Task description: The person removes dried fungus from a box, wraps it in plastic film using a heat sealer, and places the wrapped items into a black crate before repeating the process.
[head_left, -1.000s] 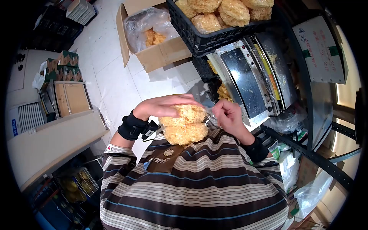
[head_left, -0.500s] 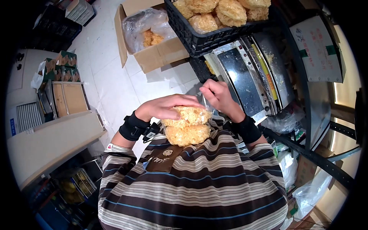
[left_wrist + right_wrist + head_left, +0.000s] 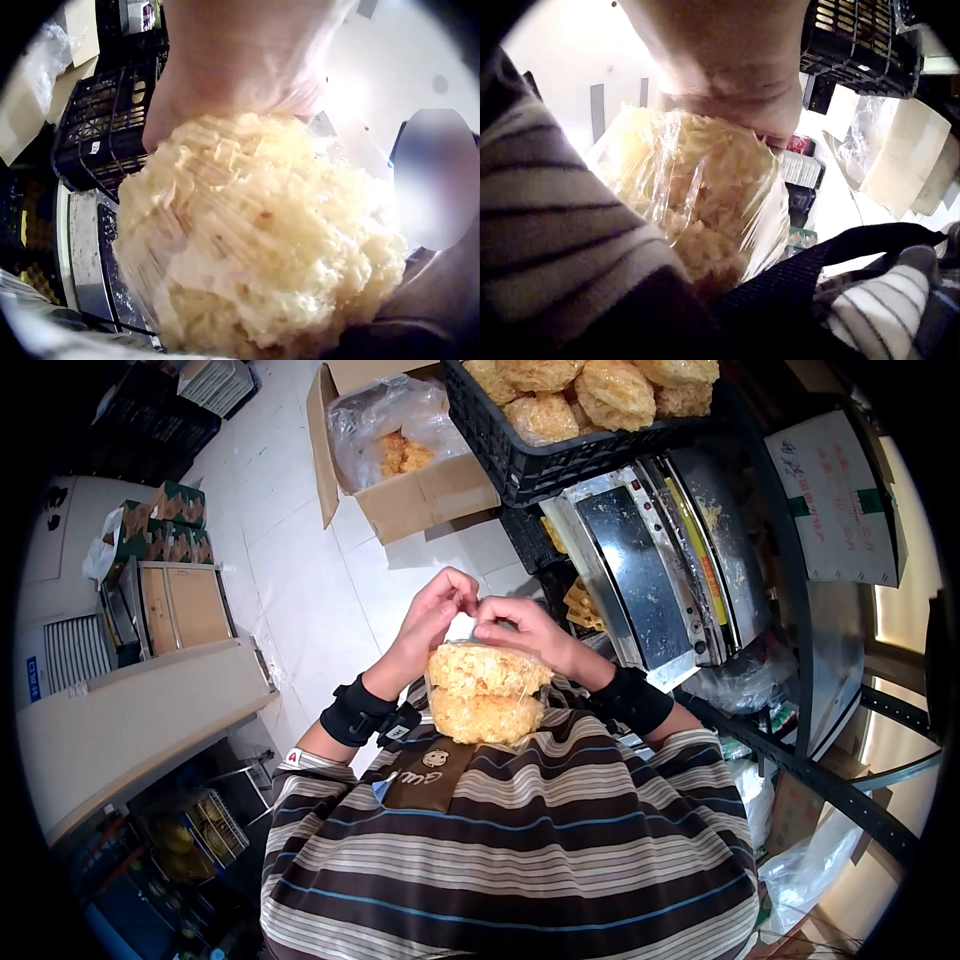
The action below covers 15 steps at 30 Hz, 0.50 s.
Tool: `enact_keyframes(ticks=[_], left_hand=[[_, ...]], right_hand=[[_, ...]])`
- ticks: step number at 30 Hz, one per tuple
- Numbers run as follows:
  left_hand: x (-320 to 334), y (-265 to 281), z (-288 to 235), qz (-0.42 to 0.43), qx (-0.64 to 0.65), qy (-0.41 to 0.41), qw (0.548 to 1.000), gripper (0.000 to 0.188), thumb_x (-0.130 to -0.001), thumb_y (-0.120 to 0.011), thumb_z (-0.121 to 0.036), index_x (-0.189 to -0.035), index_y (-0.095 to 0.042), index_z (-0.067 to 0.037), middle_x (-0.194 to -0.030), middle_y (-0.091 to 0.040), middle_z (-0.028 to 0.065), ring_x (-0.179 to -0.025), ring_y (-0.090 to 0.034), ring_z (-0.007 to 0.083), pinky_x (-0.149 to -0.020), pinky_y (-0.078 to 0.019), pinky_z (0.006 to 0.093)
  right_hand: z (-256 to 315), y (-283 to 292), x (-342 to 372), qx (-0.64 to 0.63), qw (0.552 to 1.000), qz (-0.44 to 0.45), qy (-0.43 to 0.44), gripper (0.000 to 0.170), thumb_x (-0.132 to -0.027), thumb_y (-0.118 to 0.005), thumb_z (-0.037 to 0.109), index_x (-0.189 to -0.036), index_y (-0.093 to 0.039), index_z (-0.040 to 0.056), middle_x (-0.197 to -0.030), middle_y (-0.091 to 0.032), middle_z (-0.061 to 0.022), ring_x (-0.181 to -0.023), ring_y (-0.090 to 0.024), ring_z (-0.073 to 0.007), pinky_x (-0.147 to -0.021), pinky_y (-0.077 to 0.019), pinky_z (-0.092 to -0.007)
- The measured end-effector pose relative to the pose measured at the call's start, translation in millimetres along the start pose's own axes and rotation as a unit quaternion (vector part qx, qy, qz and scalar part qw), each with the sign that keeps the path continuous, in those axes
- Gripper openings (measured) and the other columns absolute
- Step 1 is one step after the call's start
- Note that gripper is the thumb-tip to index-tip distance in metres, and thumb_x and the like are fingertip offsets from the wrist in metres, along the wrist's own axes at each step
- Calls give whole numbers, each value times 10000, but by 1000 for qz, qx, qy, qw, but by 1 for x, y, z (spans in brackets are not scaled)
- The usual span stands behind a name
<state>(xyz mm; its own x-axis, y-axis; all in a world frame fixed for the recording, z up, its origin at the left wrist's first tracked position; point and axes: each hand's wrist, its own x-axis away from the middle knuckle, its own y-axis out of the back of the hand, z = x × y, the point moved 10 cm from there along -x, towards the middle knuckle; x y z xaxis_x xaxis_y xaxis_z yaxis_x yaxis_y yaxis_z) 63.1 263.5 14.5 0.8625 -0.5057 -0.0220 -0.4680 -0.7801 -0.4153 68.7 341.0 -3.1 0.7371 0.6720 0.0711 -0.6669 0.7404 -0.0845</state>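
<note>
A clear plastic bag with two golden, crinkly fried cakes (image 3: 490, 695) stacked in it sits against the striped shirt. Both hands meet at the bag's top. My left hand (image 3: 432, 622) has its fingers curled and pinches the gathered plastic. Close beside it, my right hand (image 3: 528, 632) pinches the plastic too, thumb and forefinger towards the left hand. In the left wrist view the wrapped cakes (image 3: 255, 232) fill the middle, below the hand, with fingertips hidden. The right wrist view shows the shiny stretched bag (image 3: 697, 180) under the hand.
A black crate (image 3: 540, 470) heaped with bagged cakes stands ahead. Left of it is an open cardboard box (image 3: 430, 500) lined with plastic. A metal oven-like appliance (image 3: 645, 570) is close on the right. A pale counter (image 3: 160, 730) runs along the left.
The right hand rose from the bag's right side, then moved left to its top. The left hand left the upper cake and curled its fingers beside the right hand.
</note>
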Motion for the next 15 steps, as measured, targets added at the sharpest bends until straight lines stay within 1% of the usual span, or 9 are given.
enact_keyframes(ticks=[1,2,3,5,6,11,13,14,15], left_hand=[[-1,1,-7,-13,-8,-28,999,329,-924,-526,-365,-1010,-456,-55,-988,-463,27,-931,-445,125,-894,-362,266],[0,1,-10,-18,-47,-22,998,314,-915,-526,-343,-1016,-464,-52,-1017,-479,44,-984,-463,145,-921,-360,291],[-2,-3,-14,-18,-47,-22,999,314,-915,-526,-343,-1016,-464,-52,-1017,-479,44,-984,-463,145,-921,-360,291],[-5,-7,-29,-35,-97,-77,992,303,-907,-517,-325,-1012,-477,-43,-1046,-501,69,-1025,-479,171,-930,-363,311],[-6,-6,-33,-25,-124,-113,986,267,-913,-498,-273,-1012,-491,-26,-1080,-517,90,-1052,-495,199,-937,-372,325],[1,10,-35,-62,-200,-133,969,241,-927,-498,-200,-1069,-503,-6,-1114,-526,98,-1037,-523,208,-933,-398,331],[8,22,-27,-128,-205,-20,970,300,-920,-542,-190,-1154,-484,-12,-1147,-530,106,-1078,-535,212,-948,-406,334],[16,27,-13,-127,-192,42,972,500,-882,-631,-220,-1299,-435,-25,-1225,-510,124,-1168,-511,238,-1006,-393,356],[20,22,-17,-125,-193,43,972,500,-882,-631,-220,-1299,-435,-25,-1225,-510,124,-1168,-511,238,-1006,-393,356]], right_hand=[[5,-10,-2,-38,998,36,26,195,-970,-574,179,-890,-539,4,-874,-581,-24,-807,-516,-96,-759,-429,-259],[0,-18,0,-85,993,80,-12,233,-989,-537,218,-1077,-536,2,-1072,-559,-55,-1014,-519,-124,-929,-403,-279],[-1,-19,1,-85,993,80,-13,233,-989,-537,218,-1077,-536,2,-1072,-559,-55,-1014,-519,-124,-929,-403,-279],[-14,-36,6,-178,970,142,-83,384,-1018,-467,302,-1254,-493,1,-1199,-540,-77,-1145,-506,-145,-1004,-386,-292],[-30,-50,5,-180,957,187,-127,494,-1036,-387,382,-1355,-437,8,-1296,-510,-86,-1219,-475,-152,-1040,-367,-301],[-39,-38,11,-186,951,205,-137,494,-1036,-365,412,-1326,-485,30,-1272,-537,-78,-1165,-502,-135,-1014,-385,-306],[-42,-14,11,-169,960,140,-172,486,-1035,-362,419,-1297,-514,39,-1220,-560,-79,-1114,-524,-131,-985,-404,-301],[-42,5,15,-183,961,68,-196,448,-1030,-396,391,-1275,-526,38,-1154,-583,-62,-1062,-543,-125,-946,-429,-291],[-42,8,19,-184,961,67,-195,448,-1030,-396,391,-1275,-526,38,-1154,-583,-62,-1062,-543,-125,-946,-429,-291]])
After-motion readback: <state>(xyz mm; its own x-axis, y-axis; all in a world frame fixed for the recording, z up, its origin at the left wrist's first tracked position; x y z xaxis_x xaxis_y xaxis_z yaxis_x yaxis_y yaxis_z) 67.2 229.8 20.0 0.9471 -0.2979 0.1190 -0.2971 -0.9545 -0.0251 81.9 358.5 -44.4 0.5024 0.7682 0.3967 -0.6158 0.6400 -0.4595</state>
